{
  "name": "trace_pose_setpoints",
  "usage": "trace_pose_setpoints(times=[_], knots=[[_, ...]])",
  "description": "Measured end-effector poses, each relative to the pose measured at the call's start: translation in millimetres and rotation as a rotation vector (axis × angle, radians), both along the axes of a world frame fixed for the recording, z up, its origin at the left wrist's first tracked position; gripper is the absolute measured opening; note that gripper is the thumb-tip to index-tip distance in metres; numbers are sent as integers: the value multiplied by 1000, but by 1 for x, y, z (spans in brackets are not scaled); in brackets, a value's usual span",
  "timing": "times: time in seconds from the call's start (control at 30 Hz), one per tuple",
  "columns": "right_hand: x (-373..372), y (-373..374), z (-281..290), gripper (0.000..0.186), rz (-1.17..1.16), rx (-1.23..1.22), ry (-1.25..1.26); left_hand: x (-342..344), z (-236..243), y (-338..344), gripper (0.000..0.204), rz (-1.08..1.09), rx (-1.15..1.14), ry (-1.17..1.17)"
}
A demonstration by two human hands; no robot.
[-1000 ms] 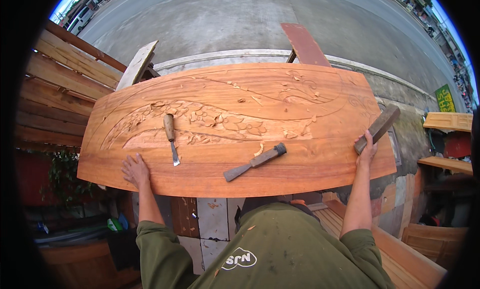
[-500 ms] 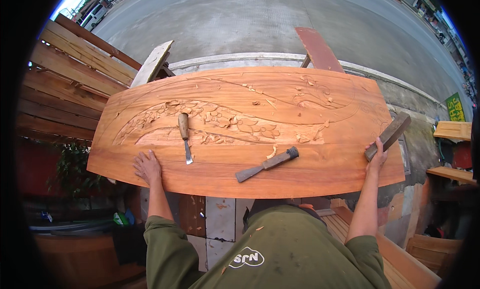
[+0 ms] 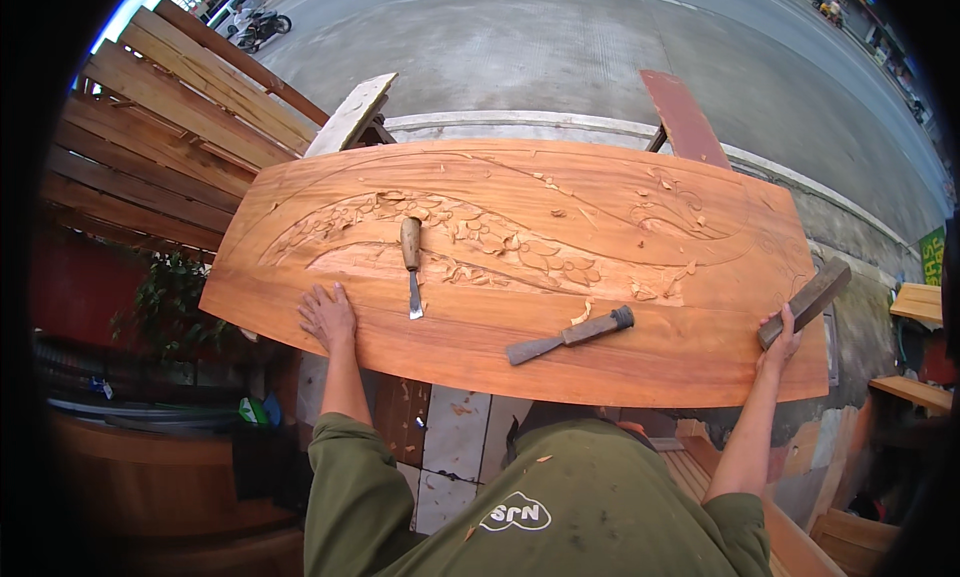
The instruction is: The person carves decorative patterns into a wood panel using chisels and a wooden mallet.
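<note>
A broad wooden panel [image 3: 450, 352] lies in front of me, carved with leaves and flowers. My left hand [image 3: 330, 318] rests flat on its near left part, fingers spread. At the right end, my right hand [image 3: 782, 345] grips a dark rectangular wooden block [image 3: 806, 301], held tilted at the panel's edge. A chisel with a rounded wooden handle [image 3: 411, 245] lies across the carving, blade toward me, right of my left hand. Between my hands lies a wider chisel [image 3: 570, 335] with a dark-ended handle. Neither hand touches the chisels.
Wood shavings [image 3: 583, 311] are scattered over the carving. A pale plank [image 3: 350, 115] and a reddish plank [image 3: 686, 119] jut out beyond the panel's far edge. Stacked boards [image 3: 180, 105] stand at the left. A motorcycle [image 3: 262, 27] is on the road beyond.
My view has shifted, so the panel, tools and both hands appear farther right. A motorcycle has come into sight at the upper left. Both hands keep their places on the panel and block.
</note>
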State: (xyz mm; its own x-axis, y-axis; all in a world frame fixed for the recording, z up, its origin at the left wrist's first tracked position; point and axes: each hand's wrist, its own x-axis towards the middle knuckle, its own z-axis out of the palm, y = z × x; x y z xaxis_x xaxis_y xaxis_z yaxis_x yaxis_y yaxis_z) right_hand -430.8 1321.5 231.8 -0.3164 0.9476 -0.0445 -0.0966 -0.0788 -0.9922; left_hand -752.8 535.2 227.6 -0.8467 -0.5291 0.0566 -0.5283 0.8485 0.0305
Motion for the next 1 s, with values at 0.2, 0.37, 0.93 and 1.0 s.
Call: trace_pose_setpoints(times=[0.2,0.37,0.93,1.0], knots=[[-5,-6,1,44,0,-16,-10,3,5,-3,80,18,13,6],[0,7,-9,40,8,-8,-4,3,5,1,80,4,34,18],[1,11,-12,37,24,-24,50,5,10,7,80,6,14,14],[-1,7,-10,38,32,-26,44,6,10,4,80,9,18,21]])
